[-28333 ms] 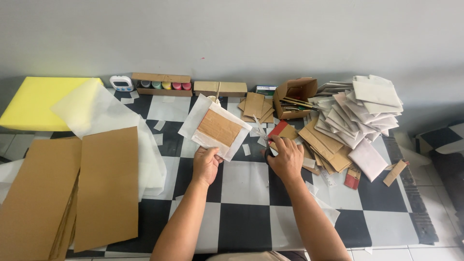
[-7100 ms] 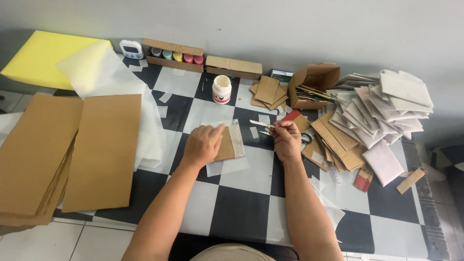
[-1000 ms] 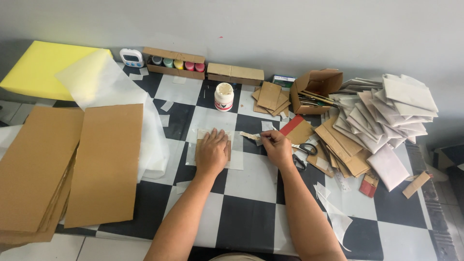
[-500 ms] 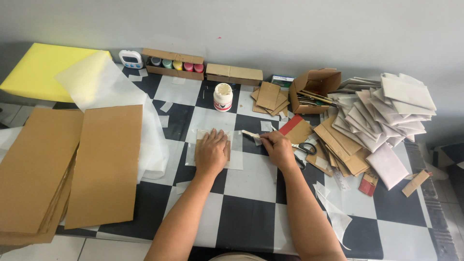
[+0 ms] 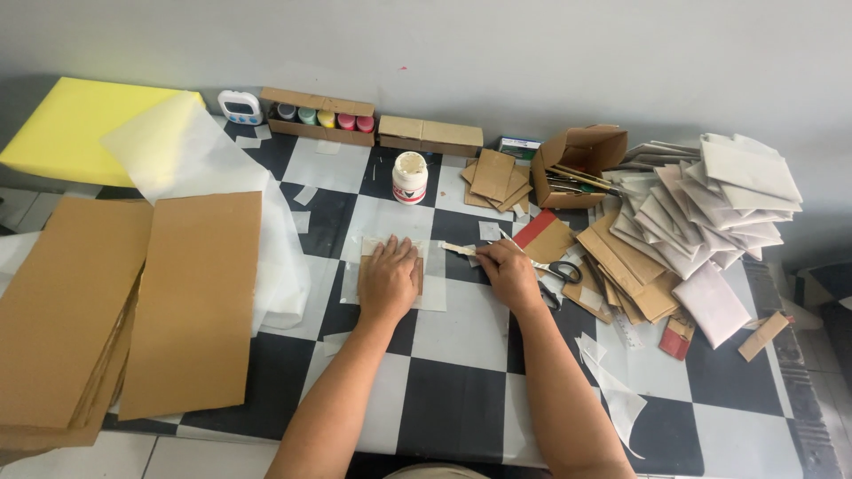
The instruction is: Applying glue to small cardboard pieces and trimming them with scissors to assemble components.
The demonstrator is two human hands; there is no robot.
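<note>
The small card piece (image 5: 390, 266) under the left hand (image 5: 388, 282) looks like matt brown cardboard, lying on a thin, translucent white paper sheet (image 5: 435, 293). Just right of that card, the right hand (image 5: 509, 273) holds a flat stick (image 5: 459, 249) of pale, dull wood or card; which one cannot be told. Beyond the card stands a glue jar (image 5: 409, 177) of smooth white plastic with a slight sheen. Far left of it, the large boards (image 5: 191, 302) are plain matt cardboard. The floor (image 5: 461, 408) is glossy checkered tile.
</note>
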